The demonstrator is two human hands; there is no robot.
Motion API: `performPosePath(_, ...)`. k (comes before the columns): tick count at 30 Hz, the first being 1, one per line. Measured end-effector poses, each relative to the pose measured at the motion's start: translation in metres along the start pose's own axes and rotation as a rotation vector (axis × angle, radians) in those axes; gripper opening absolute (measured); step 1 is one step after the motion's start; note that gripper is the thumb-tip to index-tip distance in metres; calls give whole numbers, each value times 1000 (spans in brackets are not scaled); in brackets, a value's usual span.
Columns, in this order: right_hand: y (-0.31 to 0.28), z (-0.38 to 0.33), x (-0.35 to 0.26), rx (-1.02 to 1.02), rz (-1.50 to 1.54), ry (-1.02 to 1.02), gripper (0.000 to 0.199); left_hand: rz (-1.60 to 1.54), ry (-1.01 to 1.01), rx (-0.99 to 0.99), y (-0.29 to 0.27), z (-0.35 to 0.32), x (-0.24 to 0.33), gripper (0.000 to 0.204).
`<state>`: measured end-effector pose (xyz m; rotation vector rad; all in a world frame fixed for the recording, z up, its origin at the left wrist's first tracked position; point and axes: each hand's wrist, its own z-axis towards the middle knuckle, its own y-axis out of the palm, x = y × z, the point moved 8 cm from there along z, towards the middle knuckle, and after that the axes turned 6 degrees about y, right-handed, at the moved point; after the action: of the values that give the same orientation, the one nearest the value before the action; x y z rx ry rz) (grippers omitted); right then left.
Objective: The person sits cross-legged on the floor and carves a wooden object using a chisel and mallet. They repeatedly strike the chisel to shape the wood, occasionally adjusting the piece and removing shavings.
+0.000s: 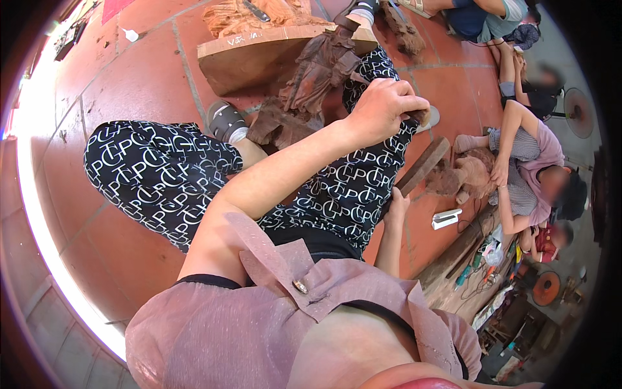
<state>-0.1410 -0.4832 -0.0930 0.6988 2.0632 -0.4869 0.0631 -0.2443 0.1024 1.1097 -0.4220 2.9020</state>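
My left hand is raised over my knee, its arm reaching across my lap. Its fingers are closed round a small brown piece; only one end shows, so I cannot tell its kind. Lower and to the right, my right hand is closed round the near end of a flat dark wooden bar, which slants up and away. Between my legs a dark reddish-brown carved wooden figure leans tilted, its rough base near my sandalled foot. The figure is nearest to my left hand, and apart from it.
Behind the figure stands a thick wooden block, with an orange carving and a dark-handled tool on it. At right a person in pink handles another wooden carving. A white box, cables and tools lie nearby.
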Motion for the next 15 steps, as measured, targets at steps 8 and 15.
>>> performPosePath(8, 21, 5, -61, -73, -192, -418, 24, 41, -149, -95, -13, 9, -24, 36)
performPosePath(15, 53, -20, -118, -1, -564, -693, 30, 331, 32, -129, -22, 0, -23, 34)
